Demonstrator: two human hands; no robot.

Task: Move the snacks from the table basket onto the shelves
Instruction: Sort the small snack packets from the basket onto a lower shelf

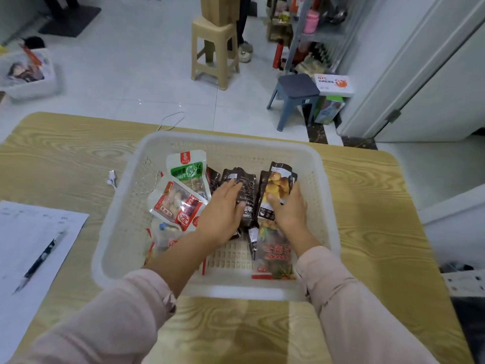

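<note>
Snack packets lie in a heap inside the white plastic basket (231, 137) with little holes, which sits on the pale wood-pattern table (65, 158). The right hand (288, 208) holds a black shiny packet with a picture of yellow nuts (278, 179). Its thumb lies across the front and its fingers (298, 189) curl round the right edge. The lower half of the packet is in the hand and the top pokes out above the fingers. The left hand (223, 208) lies flat, fingers straight, on top of a plain black shiny packet (245, 179) just beside it. It presses but does not grip.

I think these packets are light and soft. The wrapping looks smooth and slippery, and it will bend and crinkle. The food inside could crush, so a gentle squeeze is best. A good place to hold is across the middle, thumb on one face and fingers on the other. The thin sealed ends could slide out.

Further left in the basket, a green and white peanut packet (187, 169) touches a red and clear packet (178, 200). A grey metal shelf rack (322, 35) stands across the floor, well apart from the table. A white sheet of paper (31, 232) with a dark pen (39, 261) on it lies at the table's left side.
</note>
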